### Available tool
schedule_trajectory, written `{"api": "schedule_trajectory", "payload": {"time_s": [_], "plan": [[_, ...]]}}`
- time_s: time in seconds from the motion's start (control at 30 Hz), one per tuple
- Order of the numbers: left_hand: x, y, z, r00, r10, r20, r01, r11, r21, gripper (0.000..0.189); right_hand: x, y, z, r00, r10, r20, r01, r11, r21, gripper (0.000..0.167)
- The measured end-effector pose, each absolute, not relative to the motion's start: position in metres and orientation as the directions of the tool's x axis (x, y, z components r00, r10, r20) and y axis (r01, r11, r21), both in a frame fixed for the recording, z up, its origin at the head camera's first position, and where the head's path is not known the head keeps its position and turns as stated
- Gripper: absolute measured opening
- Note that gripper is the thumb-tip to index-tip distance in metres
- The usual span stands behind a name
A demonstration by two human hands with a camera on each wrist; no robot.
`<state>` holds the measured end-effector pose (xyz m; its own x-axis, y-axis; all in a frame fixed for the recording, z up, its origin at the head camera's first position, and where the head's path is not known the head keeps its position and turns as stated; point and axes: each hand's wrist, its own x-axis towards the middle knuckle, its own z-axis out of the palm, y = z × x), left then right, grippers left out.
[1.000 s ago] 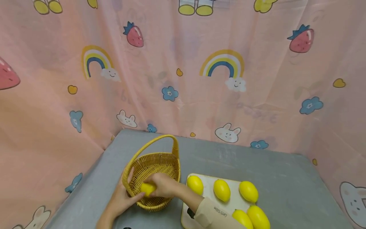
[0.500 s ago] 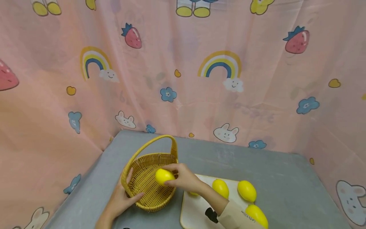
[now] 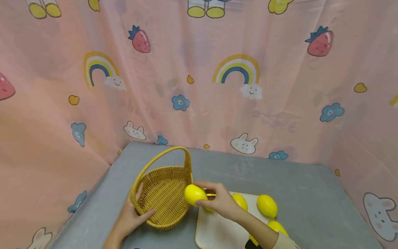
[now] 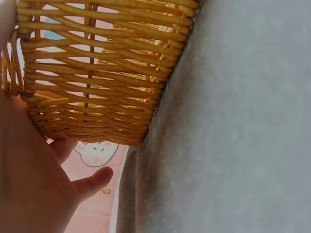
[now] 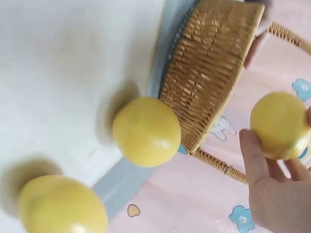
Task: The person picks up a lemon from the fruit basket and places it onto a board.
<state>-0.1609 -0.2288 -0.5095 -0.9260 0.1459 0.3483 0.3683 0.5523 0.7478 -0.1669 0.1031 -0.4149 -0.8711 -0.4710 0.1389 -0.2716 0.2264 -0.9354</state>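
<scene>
Lower centre of the head view: the right hand point(image 3: 222, 202) pinches a lemon point(image 3: 195, 194) in its fingertips, held off its left side at the right rim of the basket point(image 3: 163, 197), above the board's point(image 3: 217, 231) left edge. The left hand point(image 3: 132, 218) clasps the basket's near-left wall, thumb over the rim. More lemons point(image 3: 266, 205) lie on the board, lower right.

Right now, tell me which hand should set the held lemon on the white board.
The right hand: it already pinches the lemon just beside the white board. The left hand grips the wicker basket rim, farther away.
</scene>
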Motion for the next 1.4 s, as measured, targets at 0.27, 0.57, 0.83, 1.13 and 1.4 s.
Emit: {"api": "schedule_trajectory", "payload": {"time_s": [0.27, 0.57, 0.83, 1.13, 1.4], "plan": [[-0.161, -0.228, -0.51, -0.925, 0.149, 0.35, 0.371, 0.55, 0.748, 0.102, -0.136, 0.122, -0.421, -0.91, -0.403, 0.101, -0.195, 0.201, -0.96, 0.054], [-0.161, -0.23, -0.514, -0.926, 0.142, 0.349, 0.367, 0.553, 0.748, 0.102, -0.118, 0.132, -0.438, -0.939, -0.342, 0.028, -0.12, 0.249, -0.961, 0.056], [-0.162, -0.229, -0.513, -0.922, 0.148, 0.357, 0.376, 0.56, 0.738, 0.102, -0.105, 0.138, -0.463, -0.952, -0.302, -0.056, -0.037, 0.295, -0.955, 0.057], [-0.162, -0.229, -0.512, -0.926, 0.145, 0.349, 0.366, 0.57, 0.735, 0.102, -0.097, 0.138, -0.479, -0.937, -0.347, 0.025, -0.134, 0.295, -0.946, 0.057], [-0.162, -0.229, -0.512, -0.926, 0.148, 0.348, 0.369, 0.555, 0.745, 0.102, -0.097, 0.136, -0.481, -0.937, -0.348, -0.028, -0.093, 0.325, -0.941, 0.056]]}}
